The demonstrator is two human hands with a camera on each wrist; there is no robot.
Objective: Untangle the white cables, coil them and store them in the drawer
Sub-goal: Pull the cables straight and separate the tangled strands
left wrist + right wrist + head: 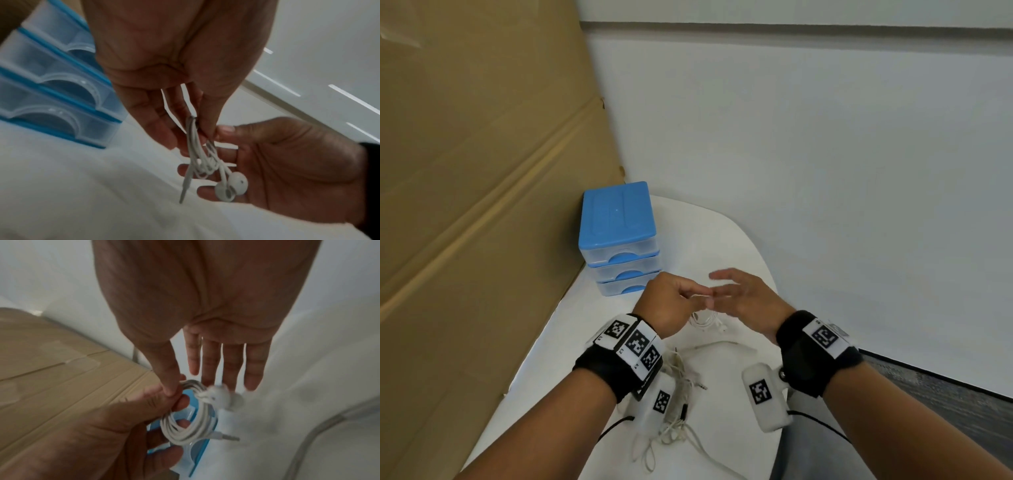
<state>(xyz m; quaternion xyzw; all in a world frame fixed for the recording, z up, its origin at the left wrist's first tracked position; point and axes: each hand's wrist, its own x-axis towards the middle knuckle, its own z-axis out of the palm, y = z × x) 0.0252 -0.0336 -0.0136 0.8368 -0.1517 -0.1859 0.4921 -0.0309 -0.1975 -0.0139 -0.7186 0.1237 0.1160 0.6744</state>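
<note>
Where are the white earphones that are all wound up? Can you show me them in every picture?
Head: the coiled earphones hang just under the two hands, mostly hidden.
Left wrist: centre, dangling from the left hand, in front of the right hand's palm.
Right wrist: lower centre, held by the left hand.
Shared landmark: the blue drawer unit.

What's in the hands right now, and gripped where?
Left hand pinches the coiled white earphones at the coil's top edge; right hand open, thumb touching there.

No legible text, brand or number anywhere; my wristbands (635, 342) carry only black-and-white square marker patterns.
</note>
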